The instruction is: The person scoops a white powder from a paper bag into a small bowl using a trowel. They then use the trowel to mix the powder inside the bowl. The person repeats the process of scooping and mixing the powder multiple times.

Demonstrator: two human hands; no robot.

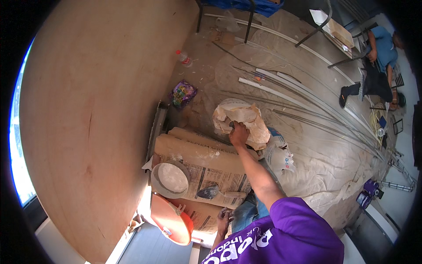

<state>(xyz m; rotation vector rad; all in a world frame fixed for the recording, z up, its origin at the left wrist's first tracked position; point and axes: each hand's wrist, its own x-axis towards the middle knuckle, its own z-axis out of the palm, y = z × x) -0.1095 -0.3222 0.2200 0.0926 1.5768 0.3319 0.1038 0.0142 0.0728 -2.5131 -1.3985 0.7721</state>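
Observation:
My right hand (239, 133) reaches into the mouth of a torn open paper sack (258, 130), its fingers closed around a small dark object (232, 124). Most of that object is hidden by the hand. My left hand (224, 217) hangs low near my jeans (245, 213), fingers loosely curled and apart, holding nothing. Between the hands lie full brown paper bags (201, 148) with print on them. On these rest a pointed trowel (208, 191) with a dusty handle and a grey round tub (155, 184) containing pale powder (172, 178).
An orange basin (165, 214) leans by the bags, beside a large wooden panel (89, 115). Long metal strips (296, 84) cross the plastic-sheeted floor (316, 155). A plastic bottle (184, 59) and a purple wrapper (183, 94) lie farther off. Another person (379, 62) is at the far right.

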